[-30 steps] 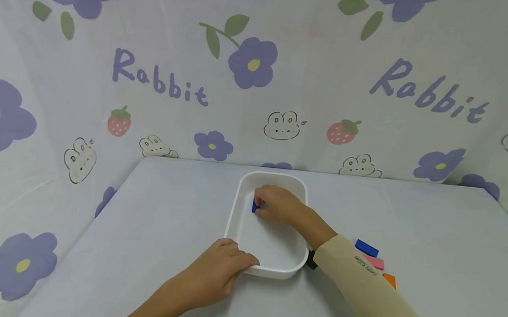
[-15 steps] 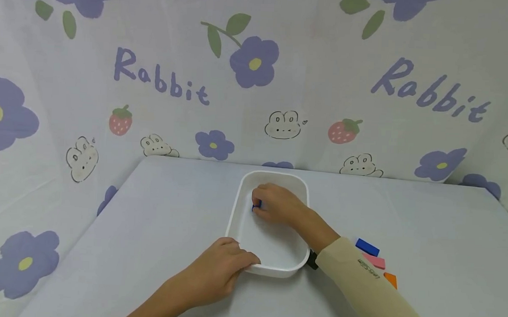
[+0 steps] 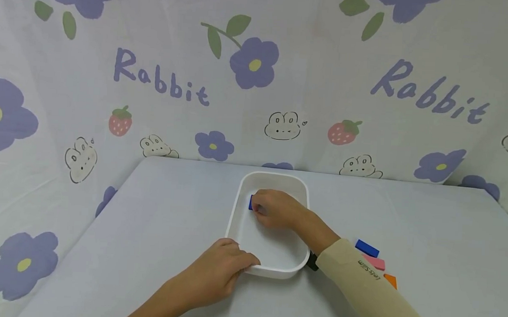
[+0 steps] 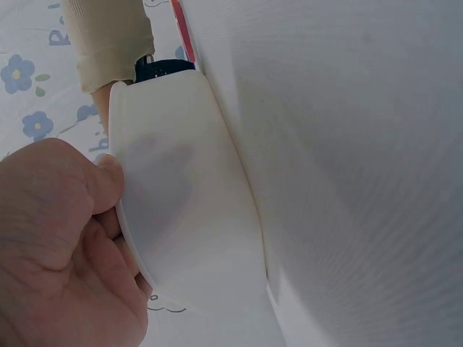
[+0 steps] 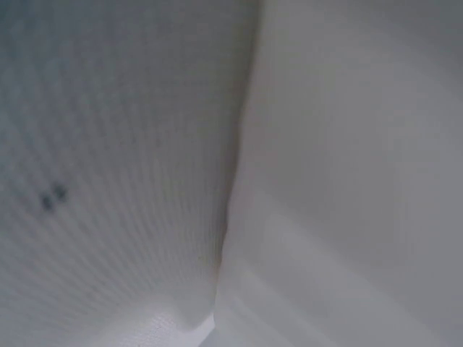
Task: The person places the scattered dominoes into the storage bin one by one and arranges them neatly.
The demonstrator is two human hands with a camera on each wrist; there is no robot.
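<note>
A white plastic tray (image 3: 232, 219) with rounded corners stands on the white table in the head view. My left hand (image 3: 217, 270) grips its near-left corner, thumb over the rim; the left wrist view shows that same left hand (image 4: 65, 231) on the rim (image 4: 116, 144). Inside the tray, toward its far-left part, my right hand (image 3: 277, 208) pinches a small blue block (image 3: 250, 202) with curled fingers. Most of the block is hidden behind them. Only blurred sleeve (image 5: 116, 159) and pale surface fill the right wrist view; the hand is out of sight there.
Right of the tray lie another blue block (image 3: 367, 248), a pink block (image 3: 374, 262) and an orange block (image 3: 390, 280), partly covered by the right sleeve (image 3: 359, 281). A black wrist device (image 3: 312, 261) sits beside the tray's right wall. Patterned cloth (image 3: 308, 76) hangs behind the table.
The fingers of my right hand have shifted slightly, and the blue block now shows a little farther left, beside the fingertips. My left hand stays on the tray's corner.
</note>
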